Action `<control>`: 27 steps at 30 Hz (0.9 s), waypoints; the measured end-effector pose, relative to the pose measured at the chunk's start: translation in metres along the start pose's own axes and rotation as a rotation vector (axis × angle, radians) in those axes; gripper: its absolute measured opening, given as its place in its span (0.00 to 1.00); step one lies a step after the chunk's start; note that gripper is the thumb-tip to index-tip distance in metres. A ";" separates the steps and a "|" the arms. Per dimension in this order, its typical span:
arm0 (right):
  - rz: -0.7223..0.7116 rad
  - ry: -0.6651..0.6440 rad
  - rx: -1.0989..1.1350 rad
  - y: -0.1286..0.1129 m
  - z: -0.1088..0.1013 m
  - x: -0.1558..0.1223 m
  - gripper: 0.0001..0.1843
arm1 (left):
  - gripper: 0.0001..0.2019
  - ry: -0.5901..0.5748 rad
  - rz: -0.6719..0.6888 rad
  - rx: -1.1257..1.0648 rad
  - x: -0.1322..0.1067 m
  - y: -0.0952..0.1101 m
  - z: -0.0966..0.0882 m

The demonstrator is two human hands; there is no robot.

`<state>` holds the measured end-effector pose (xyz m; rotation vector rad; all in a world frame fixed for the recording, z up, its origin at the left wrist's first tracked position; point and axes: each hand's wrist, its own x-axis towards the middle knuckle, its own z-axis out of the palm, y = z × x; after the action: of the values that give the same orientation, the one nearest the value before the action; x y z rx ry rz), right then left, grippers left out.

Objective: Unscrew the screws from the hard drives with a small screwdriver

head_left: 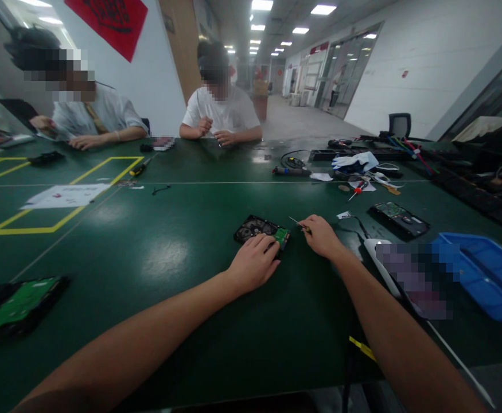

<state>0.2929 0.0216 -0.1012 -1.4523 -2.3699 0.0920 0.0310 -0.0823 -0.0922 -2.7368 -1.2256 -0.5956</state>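
Note:
A black hard drive (255, 228) with a small green circuit board (281, 235) lies on the green table (164, 258) in front of me. My left hand (253, 265) rests on its near edge, fingers curled over the drive. Just to the right, my right hand (320, 235) is closed on a thin screwdriver (297, 222). The screwdriver's tip points left, above the drive's right corner.
Another hard drive (399, 219) lies at the right, with a blue tray (487, 269) nearer me. A drive with a green board (16, 307) sits at the near left. Tools, cables and a cloth (354, 160) clutter the far right. Two people sit across the table.

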 end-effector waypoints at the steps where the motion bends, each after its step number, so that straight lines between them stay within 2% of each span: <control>1: -0.016 -0.003 0.003 -0.001 0.000 0.000 0.18 | 0.19 0.000 0.000 -0.002 0.000 0.000 0.000; 11: -0.033 0.002 0.051 -0.004 -0.002 0.001 0.15 | 0.19 0.013 0.005 0.003 0.000 -0.001 0.002; 20: -0.098 -0.006 0.076 -0.007 -0.004 0.000 0.08 | 0.18 0.008 -0.003 0.016 0.001 0.001 0.001; 27: -0.027 -0.019 -0.013 -0.004 -0.001 0.002 0.08 | 0.18 0.020 0.005 0.007 0.001 -0.001 0.003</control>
<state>0.2893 0.0214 -0.0985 -1.4311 -2.4089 0.0833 0.0313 -0.0806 -0.0946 -2.7210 -1.2133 -0.6150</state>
